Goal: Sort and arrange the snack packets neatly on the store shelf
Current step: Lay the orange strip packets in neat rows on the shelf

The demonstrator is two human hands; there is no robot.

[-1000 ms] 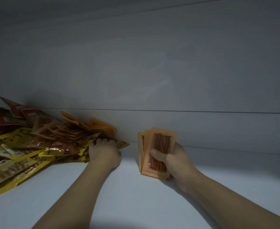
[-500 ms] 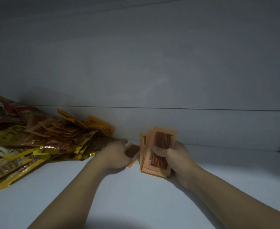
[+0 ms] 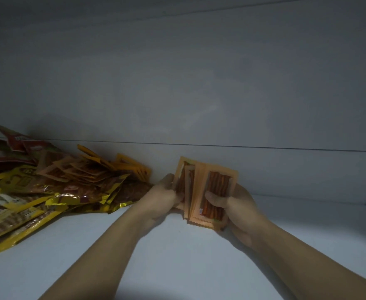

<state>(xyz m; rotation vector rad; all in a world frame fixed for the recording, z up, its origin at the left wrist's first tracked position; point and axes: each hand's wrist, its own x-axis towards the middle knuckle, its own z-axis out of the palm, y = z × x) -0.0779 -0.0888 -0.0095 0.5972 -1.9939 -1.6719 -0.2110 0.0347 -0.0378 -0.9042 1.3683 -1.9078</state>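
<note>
Both hands (image 3: 164, 197) (image 3: 239, 205) now on one packet stack (image 3: 217, 180)

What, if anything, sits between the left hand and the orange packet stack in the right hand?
Nothing visible does. The left hand grips the leftmost packet, pressed against the orange packet stack that the right hand holds upright on the shelf. The loose packet pile lies further left, not between them.

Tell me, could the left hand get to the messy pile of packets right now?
Probably yes: the left hand lies right beside the pile, nothing between them. It grips an orange packet beside the stack in the right hand, so must release that first.
</note>
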